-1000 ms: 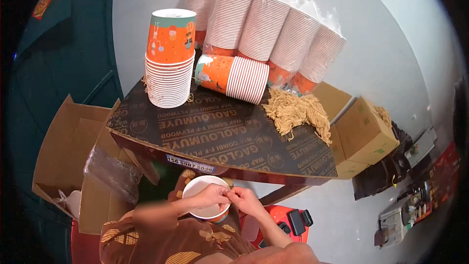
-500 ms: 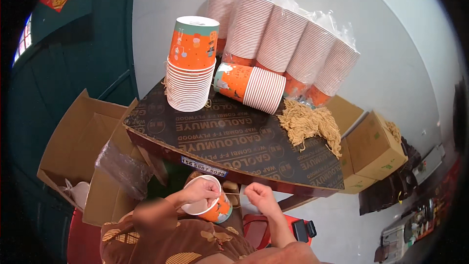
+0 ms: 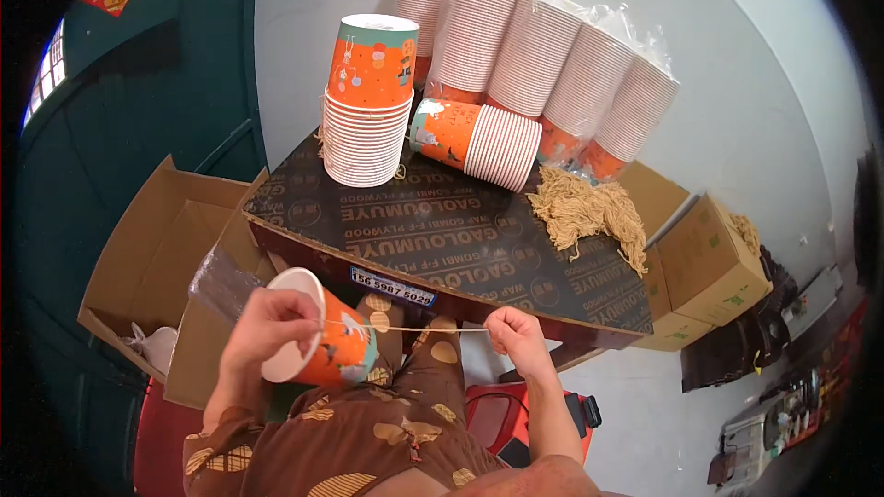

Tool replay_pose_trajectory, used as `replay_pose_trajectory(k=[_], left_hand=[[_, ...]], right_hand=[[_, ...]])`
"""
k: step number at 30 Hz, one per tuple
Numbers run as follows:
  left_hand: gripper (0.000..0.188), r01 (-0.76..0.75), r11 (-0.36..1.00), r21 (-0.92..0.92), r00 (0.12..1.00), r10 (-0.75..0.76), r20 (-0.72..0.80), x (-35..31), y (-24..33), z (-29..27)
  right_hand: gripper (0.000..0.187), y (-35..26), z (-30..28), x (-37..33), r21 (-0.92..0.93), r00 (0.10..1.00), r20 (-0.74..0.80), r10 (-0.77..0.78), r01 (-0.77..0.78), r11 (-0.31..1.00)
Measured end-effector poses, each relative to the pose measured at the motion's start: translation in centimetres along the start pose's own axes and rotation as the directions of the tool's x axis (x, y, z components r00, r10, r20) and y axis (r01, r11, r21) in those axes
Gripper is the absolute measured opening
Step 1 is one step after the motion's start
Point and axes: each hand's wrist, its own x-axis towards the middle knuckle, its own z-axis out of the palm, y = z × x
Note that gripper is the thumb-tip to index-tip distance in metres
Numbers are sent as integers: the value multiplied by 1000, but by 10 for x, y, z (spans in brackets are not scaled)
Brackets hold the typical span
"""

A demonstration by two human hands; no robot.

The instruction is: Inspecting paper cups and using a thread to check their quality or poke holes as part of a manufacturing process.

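A large orange and teal paper cup point(image 3: 344, 346) is tipped on its side above my lap, its white mouth toward the left. My left hand point(image 3: 269, 320) is closed at the cup's rim, with fingers over the opening and partly inside. A thin tan string point(image 3: 424, 329) runs taut from the cup's rim, across its side, to the right. At its other end my right hand point(image 3: 517, 340) pinches it between thumb and fingers. Whether my left fingers also grip the string is unclear.
On the dark table point(image 3: 433, 235) stand an upside-down cup stack point(image 3: 370, 120), a lying stack point(image 3: 479, 143) and a bundle of tan strings point(image 3: 589, 212). Plastic-wrapped cup stacks point(image 3: 525, 55) line the wall. Cardboard boxes point(image 3: 709, 262) flank the table; an open one point(image 3: 138, 258) is at left.
My left hand and the cup have moved left, and the cup has tipped further sideways. My right hand has shifted slightly right and down. The stretch of string between the hands is longer.
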Motion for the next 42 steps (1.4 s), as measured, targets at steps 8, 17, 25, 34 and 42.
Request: replay_pose_trajectory(k=[8, 17, 25, 34, 42], left_hand=[[8, -488, 694, 530, 828, 559, 30, -8, 92, 6], [11, -730, 218, 647, 651, 510, 562, 123, 124, 69], [11, -832, 104, 545, 550, 282, 786, 205, 92, 128], [11, -840, 250, 482, 534, 218, 817, 223, 67, 152], [11, -845, 367, 389, 501, 290, 816, 237, 60, 150]], right_hand=[[12, -32, 17, 3, -128, 984, 136, -114, 131, 983], [15, -38, -24, 8, -190, 977, -96, -193, 172, 967], [14, -18, -73, 29, -456, 867, -355, -351, 167, 874], [15, -1, -94, 69, -525, 843, -315, -436, 227, 820], [12, -8, -98, 65, -253, 893, -363, -264, 178, 951]])
